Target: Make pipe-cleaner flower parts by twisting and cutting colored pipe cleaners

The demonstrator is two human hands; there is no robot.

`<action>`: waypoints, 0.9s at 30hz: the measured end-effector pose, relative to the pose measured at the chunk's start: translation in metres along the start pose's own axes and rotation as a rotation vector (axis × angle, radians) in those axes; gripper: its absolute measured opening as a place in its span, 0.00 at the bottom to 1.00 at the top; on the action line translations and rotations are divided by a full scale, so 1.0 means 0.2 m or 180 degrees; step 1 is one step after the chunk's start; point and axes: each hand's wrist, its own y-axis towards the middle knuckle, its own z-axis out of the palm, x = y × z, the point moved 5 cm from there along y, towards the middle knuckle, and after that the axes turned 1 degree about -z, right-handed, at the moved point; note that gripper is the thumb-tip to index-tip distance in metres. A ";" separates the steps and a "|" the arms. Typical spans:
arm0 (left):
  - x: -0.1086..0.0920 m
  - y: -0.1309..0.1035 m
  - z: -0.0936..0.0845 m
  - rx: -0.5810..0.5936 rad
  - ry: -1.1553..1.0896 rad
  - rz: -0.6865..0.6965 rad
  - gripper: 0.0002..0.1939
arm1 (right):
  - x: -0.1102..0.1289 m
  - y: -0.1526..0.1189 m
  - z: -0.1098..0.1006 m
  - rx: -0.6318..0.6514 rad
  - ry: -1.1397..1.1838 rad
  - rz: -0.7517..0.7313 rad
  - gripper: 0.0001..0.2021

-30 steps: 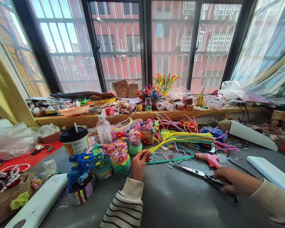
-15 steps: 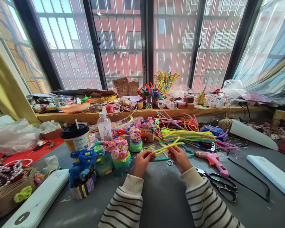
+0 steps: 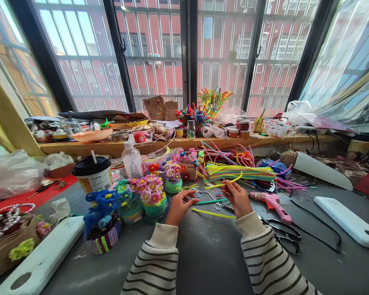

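My right hand (image 3: 238, 199) is closed on a yellow pipe cleaner (image 3: 236, 179), pinched between thumb and fingers with its ends sticking out. Just left of it, my left hand (image 3: 180, 207) hovers with thumb and index finger apart, holding nothing. A second yellow pipe cleaner (image 3: 213, 213) lies on the grey table in front of the hands. Beyond the hands lie a teal pipe cleaner (image 3: 209, 201) and small scissors (image 3: 217, 206), partly covered. A thick bundle of pipe cleaners (image 3: 241, 172), yellow, green and other colours, rests farther back.
Left of my hands stand pots of fuzzy flowers (image 3: 153, 196), a bottle (image 3: 131, 160) and a lidded cup (image 3: 92, 172). On the right are a pink glue gun (image 3: 274, 205) with its cable, black-handled scissors (image 3: 288, 237) and a white power bank (image 3: 347, 221). A cluttered ledge (image 3: 160, 145) runs behind.
My left hand has let go and moved slightly left, its fingers now apart. One yellow pipe cleaner now lies on the table; my right hand still holds another.
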 end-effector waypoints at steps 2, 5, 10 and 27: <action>-0.01 0.00 0.03 0.0049 -0.0570 -0.0130 0.17 | -0.02 -0.02 0.04 0.0223 -0.0236 0.0052 0.10; -0.02 0.00 0.08 0.0022 -0.1113 -0.0193 0.13 | -0.05 -0.04 0.08 0.0472 -0.0526 0.0128 0.11; 0.00 -0.01 0.09 -0.0297 -0.1346 -0.0369 0.11 | -0.05 -0.05 0.11 0.0522 -0.0571 0.0142 0.12; 0.00 -0.02 0.09 -0.0204 -0.1260 -0.0310 0.15 | -0.04 -0.08 0.18 0.1042 -0.2559 -0.1186 0.12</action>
